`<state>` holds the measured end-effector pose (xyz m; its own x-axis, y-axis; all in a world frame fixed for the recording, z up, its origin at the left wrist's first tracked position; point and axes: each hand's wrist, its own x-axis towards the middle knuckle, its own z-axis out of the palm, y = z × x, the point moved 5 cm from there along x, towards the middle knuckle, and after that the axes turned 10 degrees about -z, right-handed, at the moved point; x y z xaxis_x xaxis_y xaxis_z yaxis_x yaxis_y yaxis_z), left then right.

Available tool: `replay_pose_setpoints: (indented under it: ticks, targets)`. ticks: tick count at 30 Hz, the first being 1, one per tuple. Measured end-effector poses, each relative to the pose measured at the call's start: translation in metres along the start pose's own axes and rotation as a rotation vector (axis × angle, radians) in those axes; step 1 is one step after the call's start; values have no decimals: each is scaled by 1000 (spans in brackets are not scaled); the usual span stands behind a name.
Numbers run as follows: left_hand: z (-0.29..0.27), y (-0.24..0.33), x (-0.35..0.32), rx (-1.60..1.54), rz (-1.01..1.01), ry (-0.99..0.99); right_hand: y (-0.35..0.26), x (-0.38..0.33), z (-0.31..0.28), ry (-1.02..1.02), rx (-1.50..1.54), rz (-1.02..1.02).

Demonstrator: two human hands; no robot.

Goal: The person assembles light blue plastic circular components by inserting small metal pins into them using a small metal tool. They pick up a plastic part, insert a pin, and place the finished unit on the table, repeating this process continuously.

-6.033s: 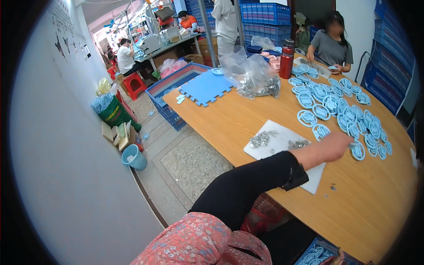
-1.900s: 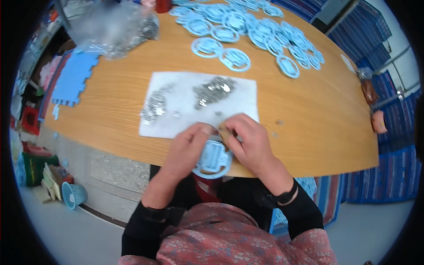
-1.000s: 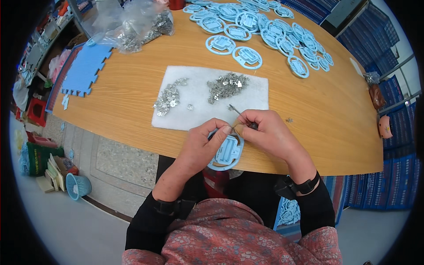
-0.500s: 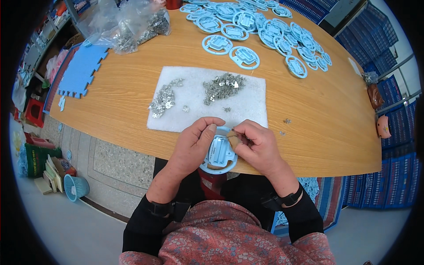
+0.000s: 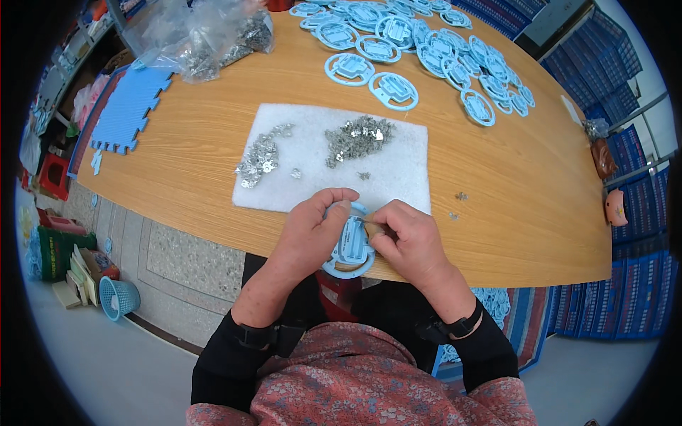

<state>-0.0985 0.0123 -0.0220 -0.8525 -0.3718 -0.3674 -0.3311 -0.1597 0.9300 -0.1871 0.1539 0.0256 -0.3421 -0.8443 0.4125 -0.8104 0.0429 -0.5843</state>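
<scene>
A light blue oval plastic frame (image 5: 353, 245) with a raised housing in its middle is held at the table's near edge. My left hand (image 5: 316, 227) grips its left rim, thumb over the top. Over the frame's upper right side, my right hand (image 5: 408, 238) is closed, its fingertips pinched at the housing's corner; a tan covering shows on a finger, and what the pinch holds is too small to make out. Just beyond lies a white felt pad (image 5: 312, 195) with a pile of small metal clips (image 5: 359, 138) and a second heap of shiny metal pieces (image 5: 259, 160).
Many matching blue frames (image 5: 394, 91) are piled at the table's far side. Clear bags of metal parts (image 5: 206, 42) stand far left, near a blue foam mat (image 5: 128, 113). A few loose clips (image 5: 462, 197) lie right of the pad. Blue crates (image 5: 618, 298) are stacked at right.
My right fingers have shifted slightly left and down over the frame's corner, and the frame is turned a little. My left hand keeps its hold.
</scene>
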Motion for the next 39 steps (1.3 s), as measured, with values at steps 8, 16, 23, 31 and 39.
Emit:
replay_pose_setpoints:
  ticks: [8, 16, 23, 31, 39]
  targets:
    - [1, 7, -4, 92, -8, 4, -1, -4, -8, -59, 79, 90]
    - [3, 13, -5, 200, 7, 25, 3, -19, -14, -39, 78, 141]
    - [3, 2, -1, 55, 4, 1, -4, -15, -11, 17, 113, 252]
    - [2, 3, 0, 113, 67, 5, -12, -21, -8, -54, -216, 25]
    - [1, 7, -2, 192, 29, 33, -32, -7, -13, -169, -551, -111]
